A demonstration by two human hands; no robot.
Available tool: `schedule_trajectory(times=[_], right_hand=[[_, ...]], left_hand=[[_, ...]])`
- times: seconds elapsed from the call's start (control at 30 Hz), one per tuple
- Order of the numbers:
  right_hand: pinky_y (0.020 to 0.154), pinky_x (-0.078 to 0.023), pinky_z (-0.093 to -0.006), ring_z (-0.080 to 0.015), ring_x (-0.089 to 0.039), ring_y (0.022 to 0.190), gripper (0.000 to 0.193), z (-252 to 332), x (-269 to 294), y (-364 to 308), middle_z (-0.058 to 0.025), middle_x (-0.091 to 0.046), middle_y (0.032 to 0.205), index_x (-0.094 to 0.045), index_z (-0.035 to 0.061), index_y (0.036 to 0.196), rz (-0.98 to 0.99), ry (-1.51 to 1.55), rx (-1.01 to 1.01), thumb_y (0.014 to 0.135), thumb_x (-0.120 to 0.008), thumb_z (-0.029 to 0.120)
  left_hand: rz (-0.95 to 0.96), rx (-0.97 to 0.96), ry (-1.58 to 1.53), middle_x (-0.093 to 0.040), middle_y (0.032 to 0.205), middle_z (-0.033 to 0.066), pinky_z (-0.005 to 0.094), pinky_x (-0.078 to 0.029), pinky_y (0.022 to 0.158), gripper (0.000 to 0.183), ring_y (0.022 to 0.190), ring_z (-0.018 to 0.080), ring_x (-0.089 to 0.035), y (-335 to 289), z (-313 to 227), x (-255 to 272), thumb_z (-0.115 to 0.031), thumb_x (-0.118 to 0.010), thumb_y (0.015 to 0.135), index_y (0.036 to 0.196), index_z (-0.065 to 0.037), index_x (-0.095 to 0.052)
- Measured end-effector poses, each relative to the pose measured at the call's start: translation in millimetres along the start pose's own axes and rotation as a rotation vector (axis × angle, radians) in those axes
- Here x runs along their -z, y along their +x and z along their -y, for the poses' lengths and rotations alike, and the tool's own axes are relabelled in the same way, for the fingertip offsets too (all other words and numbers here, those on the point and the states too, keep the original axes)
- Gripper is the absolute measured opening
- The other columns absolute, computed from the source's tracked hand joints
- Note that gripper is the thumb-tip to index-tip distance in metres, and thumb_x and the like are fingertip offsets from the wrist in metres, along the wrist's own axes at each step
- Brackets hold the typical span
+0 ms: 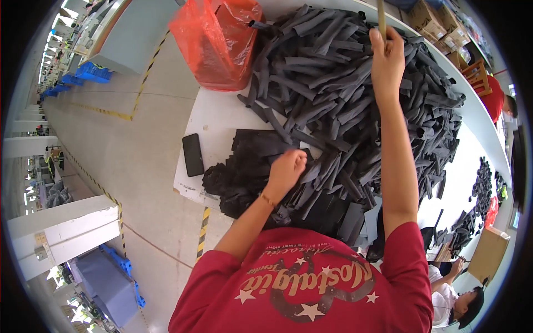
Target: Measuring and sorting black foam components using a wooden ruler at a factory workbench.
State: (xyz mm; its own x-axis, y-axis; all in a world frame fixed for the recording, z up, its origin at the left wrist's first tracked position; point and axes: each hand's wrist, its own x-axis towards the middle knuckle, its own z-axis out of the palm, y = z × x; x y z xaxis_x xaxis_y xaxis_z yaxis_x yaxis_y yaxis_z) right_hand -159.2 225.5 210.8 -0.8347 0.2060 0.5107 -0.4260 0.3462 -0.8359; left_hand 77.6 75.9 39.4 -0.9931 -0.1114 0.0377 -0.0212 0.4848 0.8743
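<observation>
My left hand [286,171] is closed, its fingers curled at the edge of a stack of flat black fabric pieces [252,147]. Whatever it may pinch is too dark to tell from the cloth around it. Stretched far forward, my right hand [387,66] grips a thin wooden-coloured stick [381,15] that points away from me. Beneath and around that arm spreads a large heap of dark grey rolled fabric strips [333,83], covering much of the white table [214,114].
A red plastic bag [214,44] stands at the table's far left, and a black phone [193,155] lies near the left edge. Cardboard boxes [438,25] are beyond the far right edge. One person in white [444,294] sits at lower right, another in red [492,100] farther off.
</observation>
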Motion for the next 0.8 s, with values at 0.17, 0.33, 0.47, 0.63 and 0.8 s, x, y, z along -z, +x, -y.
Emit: schedule_trajectory(times=[0.17,0.33,0.47,0.63,0.8], right_hand=[[0.061,-0.041,-0.0219,-0.0066,-0.049,0.065,0.023,-39,31,-92,-0.0007,-0.053,0.072,-0.054,0.0006,0.116,0.31,0.027,-0.284,0.098,-0.053,0.015],[0.06,-0.041,-0.0223,-0.0067,-0.051,0.066,0.021,-58,128,-159,-0.0008,-0.055,0.072,-0.059,-0.0012,0.113,0.653,-0.141,-0.38,0.095,-0.054,0.007],[0.063,-0.05,-0.034,-0.0286,-0.064,0.068,0.018,-55,187,-170,-0.0141,-0.065,0.078,-0.064,0.0042,0.105,0.855,-0.361,-0.171,0.089,-0.06,0.012],[0.064,-0.05,-0.0391,-0.0341,-0.063,0.073,0.017,-39,201,-171,-0.0144,-0.066,0.082,-0.065,0.0053,0.102,0.92,-0.416,-0.077,0.088,-0.062,0.015],[0.064,-0.05,-0.0408,-0.0336,-0.064,0.075,0.019,-30,194,-179,-0.0144,-0.066,0.084,-0.065,0.0072,0.105,0.983,-0.437,0.03,0.088,-0.062,0.015]], left_hand=[[0.136,-0.043,0.563,-0.059,0.084,0.0106,0.0401,-0.051,0.077,0.013,0.086,0.0329,-0.059,46,69,-33,-0.018,-0.069,0.079,0.082,-0.006,-0.065],[0.18,-0.042,0.465,-0.06,0.082,0.0098,0.0371,-0.05,0.076,0.012,0.082,0.0299,-0.059,59,59,-21,-0.015,-0.072,0.075,0.071,-0.005,-0.066],[0.255,0.086,0.058,-0.062,0.078,0.0064,0.0343,-0.046,0.075,0.01,0.084,0.0248,-0.058,66,23,11,-0.012,-0.075,0.072,0.079,-0.006,-0.072],[0.256,-0.007,0.051,-0.06,0.08,0.0024,0.0305,-0.045,0.075,0.013,0.079,0.0181,-0.053,55,-2,30,-0.013,-0.077,0.073,0.084,-0.008,-0.073],[0.222,-0.048,0.057,-0.061,0.081,0.0027,0.0312,-0.044,0.079,0.013,0.084,0.0198,-0.053,43,-21,36,-0.015,-0.077,0.073,0.083,-0.009,-0.074]])
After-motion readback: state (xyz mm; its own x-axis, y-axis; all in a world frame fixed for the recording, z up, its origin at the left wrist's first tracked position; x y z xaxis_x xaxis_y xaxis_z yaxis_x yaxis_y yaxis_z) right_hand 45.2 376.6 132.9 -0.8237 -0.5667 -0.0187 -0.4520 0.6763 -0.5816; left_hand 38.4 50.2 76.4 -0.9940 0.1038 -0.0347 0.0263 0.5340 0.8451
